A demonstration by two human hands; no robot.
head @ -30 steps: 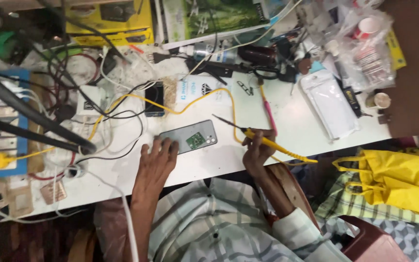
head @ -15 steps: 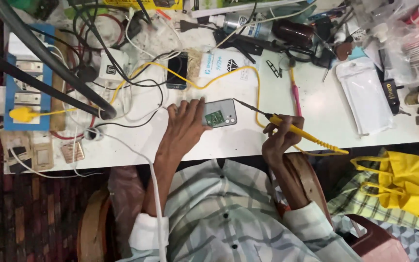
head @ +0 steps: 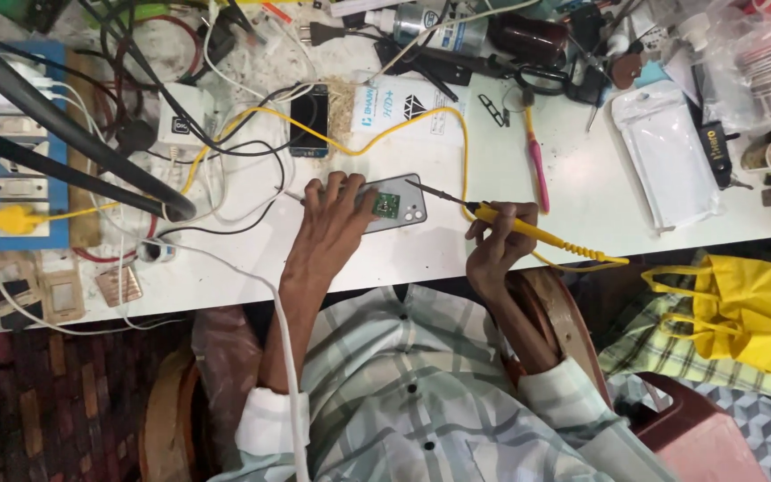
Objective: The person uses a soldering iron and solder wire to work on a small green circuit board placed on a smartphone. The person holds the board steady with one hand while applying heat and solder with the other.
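**Soldering iron brought close to the opened phone**

Compared with half a second ago, the whole scene sits a little lower in the view, and the left hand has spread more flatly over the grey phone. The iron's tip, which stood a little apart from the phone before, now lies just beside the phone's upper right corner.

There are two hands, both of the same person. Two phones are visible: the grey one lying back up under the left hand, with a small green board showing on it, and a dark phone farther back on the white tabletop. There is one yellow soldering iron, one pink-handled tool, one blue switch board on the left and one yellow bag on the right, beyond the tabletop edge.

The left grip is open and flat, the fingers pressing the phone down on the tabletop. The right hand is closed around the yellow handle of the iron, like holding a pen, with the yellow cable looping away behind.
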